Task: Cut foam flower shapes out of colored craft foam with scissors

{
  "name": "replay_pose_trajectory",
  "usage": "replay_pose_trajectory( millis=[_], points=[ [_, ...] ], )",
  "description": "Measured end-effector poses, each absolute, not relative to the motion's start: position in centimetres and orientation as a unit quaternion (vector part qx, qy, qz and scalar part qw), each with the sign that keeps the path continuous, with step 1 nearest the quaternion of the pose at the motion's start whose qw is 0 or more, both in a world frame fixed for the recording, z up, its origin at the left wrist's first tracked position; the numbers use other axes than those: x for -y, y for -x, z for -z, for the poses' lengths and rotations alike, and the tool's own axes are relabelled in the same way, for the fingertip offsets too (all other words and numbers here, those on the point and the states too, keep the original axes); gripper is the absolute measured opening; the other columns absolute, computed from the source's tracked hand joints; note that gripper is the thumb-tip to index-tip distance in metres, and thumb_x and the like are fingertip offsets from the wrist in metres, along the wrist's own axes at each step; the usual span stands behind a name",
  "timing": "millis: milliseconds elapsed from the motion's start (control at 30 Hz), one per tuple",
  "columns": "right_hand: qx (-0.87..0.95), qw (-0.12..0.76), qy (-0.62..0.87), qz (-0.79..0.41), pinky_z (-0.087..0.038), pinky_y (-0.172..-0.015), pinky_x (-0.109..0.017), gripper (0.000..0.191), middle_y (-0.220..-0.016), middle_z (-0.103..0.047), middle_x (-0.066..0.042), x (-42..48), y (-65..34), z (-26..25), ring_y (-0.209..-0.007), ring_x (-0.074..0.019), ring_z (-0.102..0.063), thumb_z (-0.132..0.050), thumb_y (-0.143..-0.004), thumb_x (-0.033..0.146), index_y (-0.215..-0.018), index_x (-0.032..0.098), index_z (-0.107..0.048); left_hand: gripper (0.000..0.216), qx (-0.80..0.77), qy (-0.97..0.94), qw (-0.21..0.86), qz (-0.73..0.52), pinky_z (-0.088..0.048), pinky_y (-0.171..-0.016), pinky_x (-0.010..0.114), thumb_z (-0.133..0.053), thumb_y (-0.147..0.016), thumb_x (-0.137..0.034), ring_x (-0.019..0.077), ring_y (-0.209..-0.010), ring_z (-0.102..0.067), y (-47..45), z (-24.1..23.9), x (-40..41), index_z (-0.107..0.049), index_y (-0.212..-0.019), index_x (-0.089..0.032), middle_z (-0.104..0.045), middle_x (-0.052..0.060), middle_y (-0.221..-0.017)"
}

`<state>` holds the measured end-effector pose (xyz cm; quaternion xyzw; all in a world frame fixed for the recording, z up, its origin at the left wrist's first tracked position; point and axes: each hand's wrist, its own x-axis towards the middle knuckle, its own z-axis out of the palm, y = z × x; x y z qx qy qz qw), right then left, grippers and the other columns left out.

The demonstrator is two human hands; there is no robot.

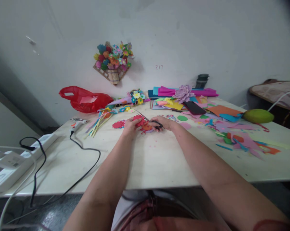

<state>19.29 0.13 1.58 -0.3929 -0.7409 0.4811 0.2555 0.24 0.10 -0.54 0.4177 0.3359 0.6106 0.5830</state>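
Note:
Between the fingers of my left hand [130, 124] is a red paper flower cutout [138, 120] with a scalloped edge. My right hand [166, 123] grips scissors [156, 124] by their black handles, and the blades point up and left, beside the red cutout. Whether the blades touch the paper I cannot tell. More red scalloped cutouts [118, 124] lie left of my left hand. Under and between my hands are orange and purple cutouts [147, 127], partly hidden. A green paper circle [182, 118] rests to the right of my right hand.
A glue gun [77, 124] with a black cord and a white power strip [21, 163] occupy the left side. Behind them sits a red plastic bag [87, 100]. Paper scraps [246, 141], a dark phone [194, 108] and a green-yellow oval object [258, 115] are at right.

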Motion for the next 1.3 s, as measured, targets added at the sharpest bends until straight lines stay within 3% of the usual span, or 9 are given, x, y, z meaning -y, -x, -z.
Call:
replay_pose_trajectory(
  millis=[633, 1300],
  points=[
    [0.742, 0.253, 0.407, -0.469, -0.023, -0.031, -0.016, 0.025, -0.050, -0.054, 0.004, 0.06, -19.20, -1.77, -0.036, -0.0055, -0.046, -0.064, -0.074, 0.037, -0.069, 0.015, -0.052, 0.018, -0.345, -0.413, 0.587, -0.605, -0.052, -0.068, 0.028, -0.078, -0.052, -0.015, 0.0147, -0.062, -0.064, -0.19, 0.37, -0.08, -0.066, -0.066, -0.011, -0.069, 0.007, -0.067],
    [0.732, 0.261, 0.426, -0.463, -0.023, -0.035, -0.018, 0.024, -0.048, -0.050, 0.006, -0.21, -19.19, -1.58, -0.037, -0.0057, -0.041, -0.065, -0.070, 0.037, -0.072, 0.015, -0.055, 0.020, -0.328, -0.416, 0.588, -0.611, -0.055, -0.075, 0.036, -0.078, -0.053, -0.016, 0.0174, -0.063, -0.066, -0.10, 0.67, -0.25, -0.067, -0.069, -0.011, -0.069, 0.007, -0.070]
  ],
)
